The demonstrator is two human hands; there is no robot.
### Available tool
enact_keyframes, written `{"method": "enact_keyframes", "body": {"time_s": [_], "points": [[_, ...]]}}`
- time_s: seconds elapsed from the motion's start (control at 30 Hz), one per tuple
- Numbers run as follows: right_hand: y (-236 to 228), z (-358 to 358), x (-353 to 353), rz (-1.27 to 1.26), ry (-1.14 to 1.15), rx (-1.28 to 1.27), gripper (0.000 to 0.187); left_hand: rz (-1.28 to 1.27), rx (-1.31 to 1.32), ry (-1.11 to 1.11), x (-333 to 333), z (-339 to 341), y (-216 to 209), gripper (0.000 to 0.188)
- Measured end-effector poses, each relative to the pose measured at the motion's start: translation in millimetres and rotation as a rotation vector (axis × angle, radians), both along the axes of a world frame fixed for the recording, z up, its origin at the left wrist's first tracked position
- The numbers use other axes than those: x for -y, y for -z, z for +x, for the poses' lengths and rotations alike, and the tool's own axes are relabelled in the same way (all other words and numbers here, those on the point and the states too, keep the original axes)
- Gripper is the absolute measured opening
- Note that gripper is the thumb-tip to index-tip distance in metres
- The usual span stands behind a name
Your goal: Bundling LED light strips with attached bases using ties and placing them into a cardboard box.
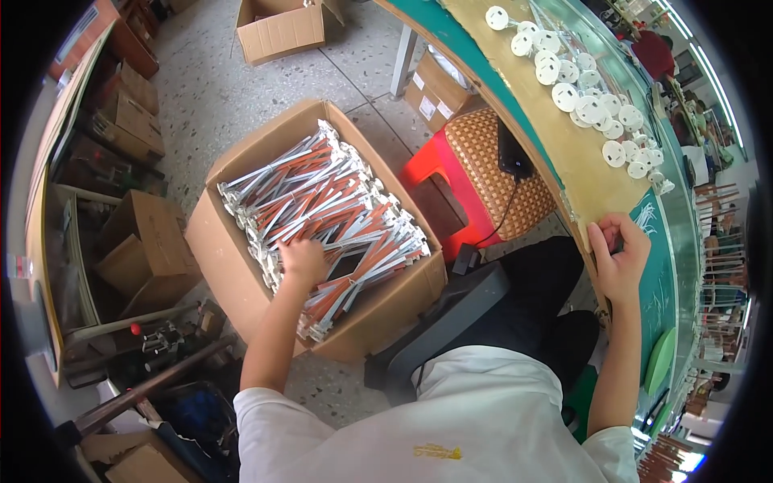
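Note:
An open cardboard box on the floor holds many thin white and reddish-brown strips with white end pieces, lying crosswise in layers. My left hand reaches into it and touches the strips near its near left side. Its fingers are curled, and what they grip is hard to make out. My right hand rests at the workbench edge with fingers bent in and thumb alongside. Something dark shows between thumb and fingers, too small to name. Beyond it, several round white discs on thin stems lie on a brown board.
A red stool with a woven seat stands between box and bench, a black phone-like device with a cable on it. More cardboard boxes stand on the speckled floor and the left shelf. A green round lid-like thing lies on the bench.

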State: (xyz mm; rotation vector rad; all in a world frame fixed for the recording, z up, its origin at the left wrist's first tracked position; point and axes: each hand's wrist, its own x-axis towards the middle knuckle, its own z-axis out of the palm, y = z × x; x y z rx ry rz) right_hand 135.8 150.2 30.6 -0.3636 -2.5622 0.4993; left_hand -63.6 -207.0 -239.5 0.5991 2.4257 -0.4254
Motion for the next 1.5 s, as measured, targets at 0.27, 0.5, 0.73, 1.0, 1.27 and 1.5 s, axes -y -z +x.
{"method": "enact_keyframes", "body": {"time_s": [0.27, 0.5, 0.73, 1.0, 1.27, 1.5], "points": [[-2.1, -0.2, -4.9, -0.028, -0.011, 0.046, 0.012, 0.142, -0.034, -0.069, 31.0, -8.6, 31.1, 0.038], [-0.9, 1.6, -6.1, -0.031, 0.001, 0.072, 0.012, 0.214, -0.098, -0.096, 31.3, -18.0, 9.6, 0.035], [0.8, 2.9, -8.4, -0.072, 0.011, 0.06, 0.012, 0.826, -0.277, -0.401, 59.1, -41.8, -47.4, 0.024], [1.5, 1.0, -5.3, -0.066, 0.005, 0.045, 0.013, 1.751, -0.149, -0.904, 64.8, -44.5, -15.2, 0.016], [-0.8, -1.2, -4.7, -0.063, 0.001, 0.04, 0.013, 2.068, -0.084, -1.384, 65.0, -41.6, 12.1, 0.026], [-4.3, 5.5, 8.1, 0.503, -0.055, -0.167, 0.012, 2.326, -0.021, -1.657, 56.7, -26.5, -25.2, 0.022]]}}
